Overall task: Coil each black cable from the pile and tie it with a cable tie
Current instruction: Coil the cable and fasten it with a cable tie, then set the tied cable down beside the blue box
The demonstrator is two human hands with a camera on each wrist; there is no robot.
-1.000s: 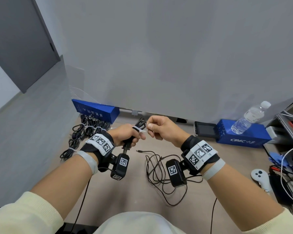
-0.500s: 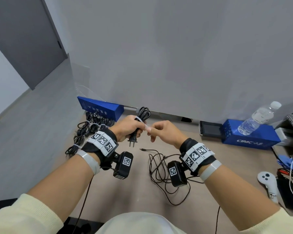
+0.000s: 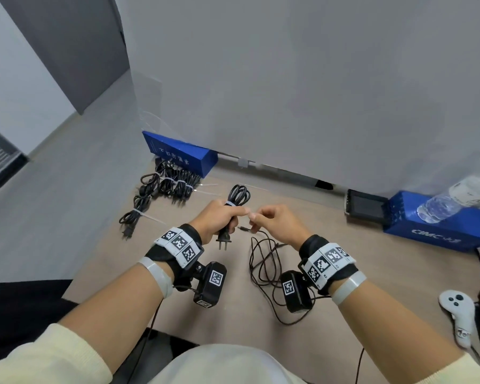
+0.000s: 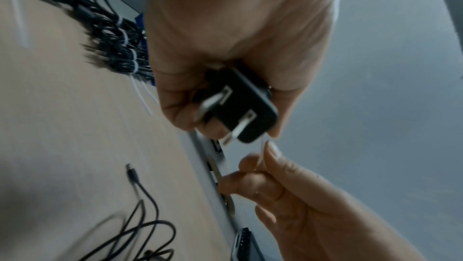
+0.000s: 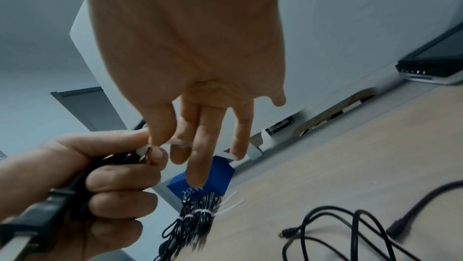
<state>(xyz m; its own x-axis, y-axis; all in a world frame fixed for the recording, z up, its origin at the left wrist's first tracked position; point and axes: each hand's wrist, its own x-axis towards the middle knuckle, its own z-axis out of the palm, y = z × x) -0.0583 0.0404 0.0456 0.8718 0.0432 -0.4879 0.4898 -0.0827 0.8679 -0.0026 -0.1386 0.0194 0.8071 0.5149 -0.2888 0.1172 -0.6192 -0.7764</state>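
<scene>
My left hand (image 3: 219,216) grips a coiled black cable (image 3: 238,194) above the table; its loops stick out past the fist and its two-pin plug (image 4: 238,106) hangs below. A white cable tie (image 3: 229,204) is wrapped round the coil. My right hand (image 3: 272,221), close on the right, pinches the tie's free tail (image 5: 179,142) between thumb and forefinger, other fingers extended. A loose black cable (image 3: 266,261) lies uncoiled on the table under my right wrist.
Several tied black cables (image 3: 164,187) lie at the back left beside a blue box (image 3: 178,153). Loose white ties (image 3: 205,188) lie near them. A second blue box (image 3: 438,225) with a water bottle (image 3: 455,198), a small screen (image 3: 367,207) and a white controller (image 3: 457,311) stand on the right.
Both hands have come lower and nearer to me with the coil. The coil's loops and plug now stick out of the left fist; the right hand keeps hold of the tie's tail.
</scene>
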